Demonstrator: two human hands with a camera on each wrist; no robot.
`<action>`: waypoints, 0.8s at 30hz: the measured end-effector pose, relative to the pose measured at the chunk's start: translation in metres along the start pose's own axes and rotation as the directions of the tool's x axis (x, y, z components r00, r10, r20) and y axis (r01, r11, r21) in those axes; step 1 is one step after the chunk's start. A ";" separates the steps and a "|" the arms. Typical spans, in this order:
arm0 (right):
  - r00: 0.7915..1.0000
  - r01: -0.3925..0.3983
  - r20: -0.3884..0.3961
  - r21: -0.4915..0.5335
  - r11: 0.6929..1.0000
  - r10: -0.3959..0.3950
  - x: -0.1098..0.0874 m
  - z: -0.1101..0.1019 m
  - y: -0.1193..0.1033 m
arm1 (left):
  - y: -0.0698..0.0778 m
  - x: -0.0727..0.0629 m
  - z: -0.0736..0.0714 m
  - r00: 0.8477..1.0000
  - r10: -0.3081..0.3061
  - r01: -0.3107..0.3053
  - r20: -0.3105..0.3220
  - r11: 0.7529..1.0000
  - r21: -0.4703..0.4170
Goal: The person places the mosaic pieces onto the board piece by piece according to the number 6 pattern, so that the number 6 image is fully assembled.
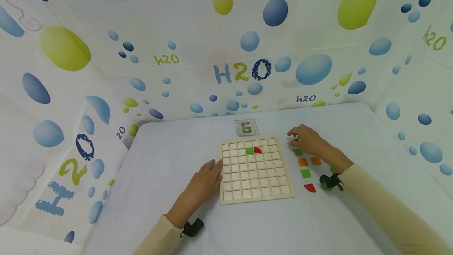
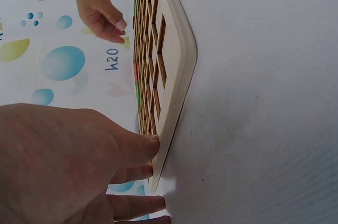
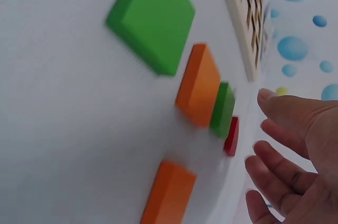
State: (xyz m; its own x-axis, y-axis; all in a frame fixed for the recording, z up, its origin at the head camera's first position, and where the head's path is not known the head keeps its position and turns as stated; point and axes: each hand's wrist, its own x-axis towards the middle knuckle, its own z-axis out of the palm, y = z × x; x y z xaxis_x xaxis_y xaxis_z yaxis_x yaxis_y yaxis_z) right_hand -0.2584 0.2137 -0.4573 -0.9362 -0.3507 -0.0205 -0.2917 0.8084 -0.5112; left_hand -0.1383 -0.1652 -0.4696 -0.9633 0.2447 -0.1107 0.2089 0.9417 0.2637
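A wooden grid board (image 1: 256, 200) lies on the white table, with a green square tile (image 1: 249, 150) and a red quarter-round tile (image 1: 257, 150) side by side in its upper cells. My left hand (image 1: 205, 180) rests along the board's left edge; in the left wrist view its thumb (image 2: 143, 147) touches the rim. To the right of the board, my right hand (image 1: 309, 141) hovers over the far end of the loose tiles, fingers loosely bent and nothing between them. Just past its fingertips in the right wrist view lie a red tile (image 3: 231, 137) and a green tile (image 3: 223, 109).
A small clear card (image 1: 247, 127) with a coloured figure on a grid lies behind the board. Orange tiles (image 1: 302, 162), another green tile (image 1: 306, 173) and a red quarter-round (image 1: 310, 188) lie right of the board, some partly hidden under my right forearm. A patterned curtain (image 1: 191, 89) surrounds the table.
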 end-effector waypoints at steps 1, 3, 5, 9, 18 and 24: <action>1.000 -0.014 0.003 -0.004 1.000 0.014 -0.001 0.000 0.003 | 0.000 0.000 0.000 1.000 0.000 0.000 -0.001 1.000 0.000; 0.999 -0.042 0.014 -0.006 0.999 0.042 -0.003 -0.002 0.008 | 0.000 0.000 0.000 1.000 0.002 -0.002 -0.003 1.000 0.000; 0.997 -0.078 0.025 -0.004 0.997 0.078 -0.004 -0.004 0.012 | 0.000 -0.001 0.001 1.000 0.005 -0.005 -0.007 1.000 0.002; 0.992 -0.121 0.046 -0.002 0.993 0.121 -0.005 -0.007 0.017 | 0.001 -0.002 -0.001 1.000 0.015 -0.015 -0.020 1.000 -0.001; 0.993 -0.106 0.044 -0.026 0.994 0.107 -0.005 -0.003 0.025 | 0.003 -0.004 -0.001 1.000 0.014 -0.014 -0.023 1.000 0.002; 0.997 -0.068 0.030 -0.029 0.997 0.069 -0.003 0.000 0.029 | 0.004 -0.003 -0.002 1.000 0.009 -0.009 -0.024 1.000 0.004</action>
State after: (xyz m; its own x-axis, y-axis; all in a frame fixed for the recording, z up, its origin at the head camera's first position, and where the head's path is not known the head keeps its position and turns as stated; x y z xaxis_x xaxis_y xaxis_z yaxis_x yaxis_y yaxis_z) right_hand -0.2644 0.2386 -0.4719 -0.9477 -0.3085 -0.0815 -0.2331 0.8437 -0.4835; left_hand -0.1348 -0.1626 -0.4662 -0.9651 0.2477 -0.0849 0.2185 0.9404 0.2605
